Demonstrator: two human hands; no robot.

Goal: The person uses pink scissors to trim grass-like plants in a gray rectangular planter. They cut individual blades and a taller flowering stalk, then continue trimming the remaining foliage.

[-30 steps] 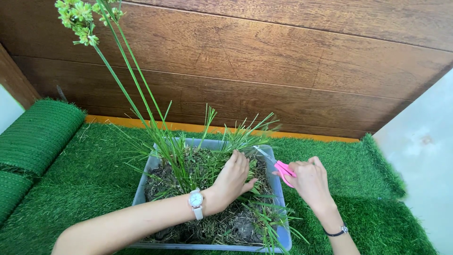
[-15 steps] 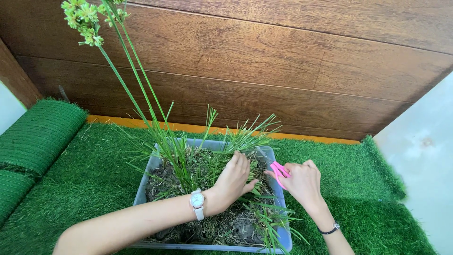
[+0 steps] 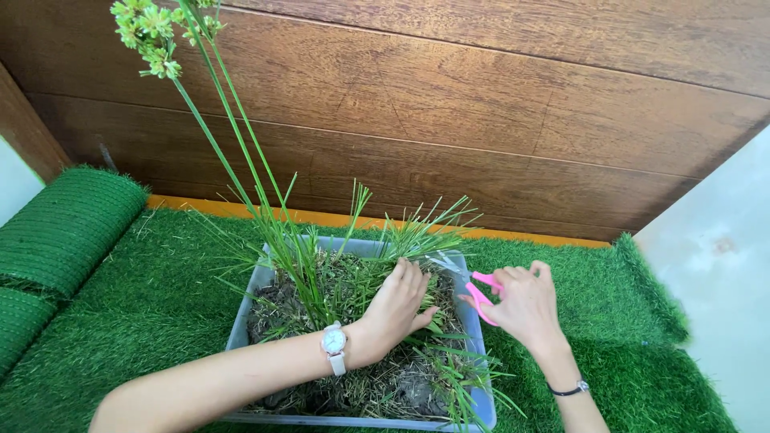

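A dark wood-panelled wall (image 3: 497,104) fills the upper half of the view, above a mat of artificial green turf (image 3: 136,305) that covers the ground, with a rolled length of the same turf (image 3: 60,232) lying at nine o'clock and a pale floor (image 3: 722,265) showing at three o'clock. At six o'clock on the mat sits a grey plastic tub (image 3: 255,285) packed with soil, dry clippings and grass-like plants (image 3: 321,281); several tall thin stalks rise from its left part toward eleven o'clock and end in a pale green seed head (image 3: 148,36). The person's left hand (image 3: 397,305), a white wristwatch (image 3: 334,343) on its wrist, lies palm down in the middle of the tub, fingers spread and slightly curled, pressing on a tuft of short blades without visibly closing around any one stem. The right hand (image 3: 521,305), with a thin dark bracelet (image 3: 571,390) at the wrist, hovers just beyond the tub's right rim at about four o'clock, its fingers threaded through and curled around the pink handles of a pair of scissors (image 3: 481,293). The handles are spread apart; the blades point toward ten o'clock over the tub's far right corner, near the grass tips, and are too faint against the plastic to tell how wide they stand.
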